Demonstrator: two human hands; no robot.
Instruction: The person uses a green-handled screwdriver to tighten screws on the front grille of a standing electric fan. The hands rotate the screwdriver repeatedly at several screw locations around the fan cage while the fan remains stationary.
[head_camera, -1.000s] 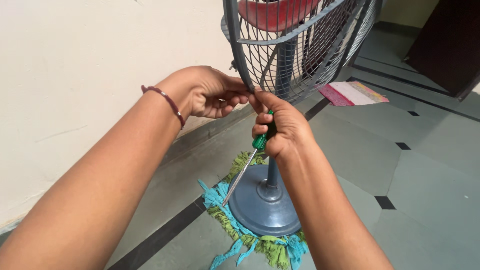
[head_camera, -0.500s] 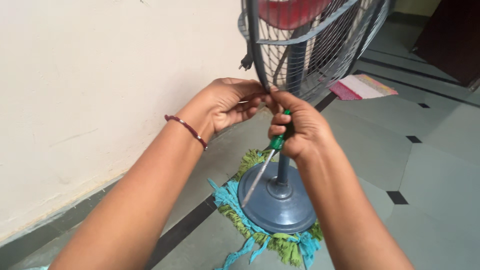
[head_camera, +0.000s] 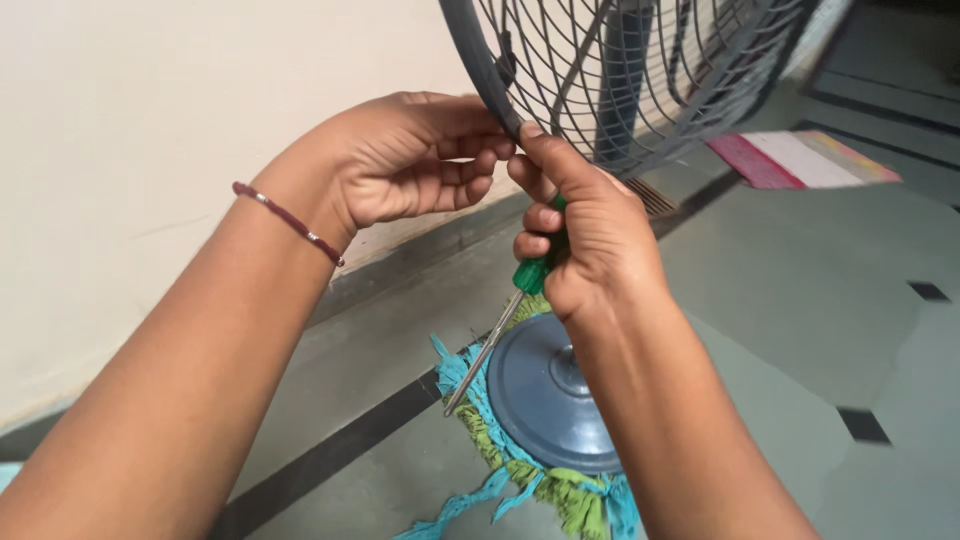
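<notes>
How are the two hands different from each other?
The left hand holds no tool, while the right hand has a green-handled screwdriver tucked in its grip, the shaft pointing down. The left wrist wears a dark red bracelet; the right wrist is bare. The left hand is on the wall side, the right hand over the fan's round base. Both pinch the grey fan guard's rim.

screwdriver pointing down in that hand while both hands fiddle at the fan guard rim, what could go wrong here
1. The right hand pinches the guard rim while the green-handled screwdriver sits in a partial grip; it could slip and drop onto the round base or the floor.
2. Fingers of the left hand sit at the wire guard's edge, so a slip might pinch or scrape them.
3. The fan stands on a rag; pulling the guard may tilt it.
</notes>
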